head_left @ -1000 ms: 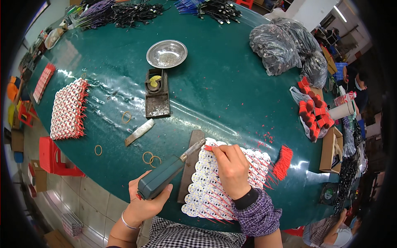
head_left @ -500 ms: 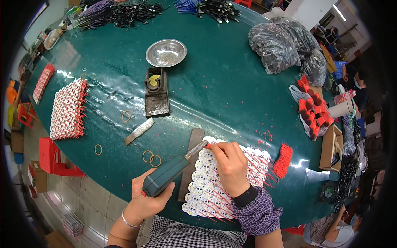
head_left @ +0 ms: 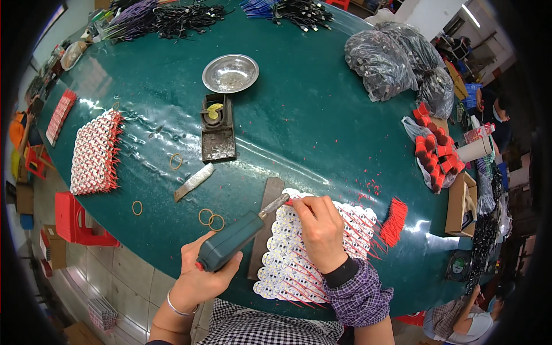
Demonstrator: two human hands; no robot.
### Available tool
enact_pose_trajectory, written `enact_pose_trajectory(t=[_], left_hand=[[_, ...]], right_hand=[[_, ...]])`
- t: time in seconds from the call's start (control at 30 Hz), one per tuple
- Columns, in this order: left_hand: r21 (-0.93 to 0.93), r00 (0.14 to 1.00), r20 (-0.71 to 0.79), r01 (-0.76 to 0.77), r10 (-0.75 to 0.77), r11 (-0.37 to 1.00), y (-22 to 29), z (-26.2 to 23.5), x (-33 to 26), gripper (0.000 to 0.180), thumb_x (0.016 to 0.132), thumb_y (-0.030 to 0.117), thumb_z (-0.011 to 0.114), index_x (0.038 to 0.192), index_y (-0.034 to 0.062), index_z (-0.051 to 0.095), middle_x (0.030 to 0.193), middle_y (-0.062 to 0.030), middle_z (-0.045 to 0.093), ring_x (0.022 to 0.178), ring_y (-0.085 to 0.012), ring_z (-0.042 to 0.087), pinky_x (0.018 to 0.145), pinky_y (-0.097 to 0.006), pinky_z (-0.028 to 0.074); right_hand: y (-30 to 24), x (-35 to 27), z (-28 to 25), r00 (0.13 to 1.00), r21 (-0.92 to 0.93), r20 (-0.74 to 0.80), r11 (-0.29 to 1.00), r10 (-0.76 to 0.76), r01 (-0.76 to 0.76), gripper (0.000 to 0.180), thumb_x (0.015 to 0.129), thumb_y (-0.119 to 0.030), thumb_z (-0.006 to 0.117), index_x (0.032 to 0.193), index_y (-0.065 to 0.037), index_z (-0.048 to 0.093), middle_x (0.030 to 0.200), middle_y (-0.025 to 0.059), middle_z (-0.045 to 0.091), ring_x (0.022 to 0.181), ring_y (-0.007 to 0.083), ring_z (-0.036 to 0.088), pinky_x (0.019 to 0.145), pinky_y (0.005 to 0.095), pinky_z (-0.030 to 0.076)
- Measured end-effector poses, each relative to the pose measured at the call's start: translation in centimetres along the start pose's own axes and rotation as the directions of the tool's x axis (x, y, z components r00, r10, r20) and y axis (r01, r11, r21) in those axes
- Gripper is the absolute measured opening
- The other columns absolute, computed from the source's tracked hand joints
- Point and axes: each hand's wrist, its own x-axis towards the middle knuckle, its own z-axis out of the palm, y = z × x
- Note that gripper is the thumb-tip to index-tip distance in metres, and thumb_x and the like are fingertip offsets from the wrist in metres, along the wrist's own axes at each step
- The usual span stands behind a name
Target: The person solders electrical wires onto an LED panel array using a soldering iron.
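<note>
My left hand (head_left: 201, 267) is closed round a green soldering gun (head_left: 231, 241). The gun's metal tip points up and right, to the upper left corner of a panel of round white circuit boards (head_left: 273, 273). There my right hand (head_left: 323, 233) pinches a short red wire (head_left: 290, 202), whose end lies by the tip; whether they touch I cannot tell. Rows of thin red wires stick out from the lower and right parts of the panel. A flat dark bar (head_left: 260, 247) runs along the panel's left edge. Right of the panel lies a bundle of red wires (head_left: 394, 223).
Ahead on the green table (head_left: 310, 126) stand a metal bowl (head_left: 230, 73) and a dark solder box (head_left: 218, 135). A white-wrapped blade (head_left: 195, 181) and rubber bands (head_left: 205, 217) lie nearer. Wired panels (head_left: 95, 154) sit left; red rolls (head_left: 437, 152) and dark bags (head_left: 382, 63) right.
</note>
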Motion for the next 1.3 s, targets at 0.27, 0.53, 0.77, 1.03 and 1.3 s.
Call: enact_pose_trajectory(t=[0.27,0.53,0.77,1.03,1.3], left_hand=[[-0.085,0.978,-0.182,-0.119,0.102,0.989,-0.3,0.2,-1.2,0.013,0.077,0.004,0.081,0.086,-0.0008,0.072,0.078,-0.0064,0.072,0.059,-0.0146,0.066,0.059,-0.025,0.051],[-0.054,0.972,-0.202,-0.132,0.119,0.99,-0.4,0.4,-1.9,0.013,0.076,0.002,0.08,0.087,0.0013,0.074,0.079,-0.0065,0.072,0.061,-0.0151,0.067,0.061,-0.025,0.051],[0.012,0.966,-0.199,-0.166,0.165,0.986,-1.7,0.7,-2.6,0.012,0.077,0.002,0.08,0.087,0.0009,0.074,0.078,-0.0053,0.071,0.061,-0.0136,0.065,0.06,-0.025,0.05],[-0.167,0.997,-0.072,0.013,-0.025,0.986,-0.6,0.4,-2.4,0.019,0.08,0.0,0.078,0.097,-0.0019,0.072,0.083,-0.0029,0.069,0.068,-0.0069,0.06,0.06,-0.023,0.047],[-0.082,0.999,-0.034,-0.014,0.011,0.997,-0.9,0.7,-2.4,0.017,0.08,0.0,0.077,0.096,-0.0022,0.071,0.078,-0.0017,0.067,0.065,-0.0065,0.058,0.058,-0.024,0.046]], right_hand=[[-0.1,0.0,0.0,1.0,-0.005,0.001,1.0,0.001,-0.001,0.027,0.074,0.0,0.066,0.102,0.001,0.066,0.097,0.0098,0.062,0.087,0.0262,0.06,0.073,0.0379,0.051],[-0.5,0.1,-1.8,0.997,-0.029,-0.044,0.997,-0.067,0.066,0.027,0.077,-0.001,0.066,0.104,0.001,0.066,0.094,0.009,0.062,0.085,0.025,0.059,0.068,0.0353,0.048],[-0.9,-1.6,-2.8,0.998,0.026,0.047,0.999,-0.038,0.037,0.031,0.075,0.002,0.068,0.106,0.001,0.068,0.094,0.0091,0.062,0.081,0.0251,0.059,0.067,0.0366,0.05],[-0.9,-2.1,-2.1,1.0,0.038,0.013,0.999,0.006,-0.006,0.034,0.073,0.01,0.07,0.105,0.001,0.068,0.09,0.0106,0.063,0.077,0.0258,0.061,0.063,0.0369,0.051],[-0.9,-2.2,-2.1,1.0,0.03,0.019,0.999,0.014,-0.014,0.032,0.073,0.01,0.07,0.104,0.002,0.068,0.089,0.0111,0.062,0.077,0.0267,0.061,0.063,0.0378,0.051]])
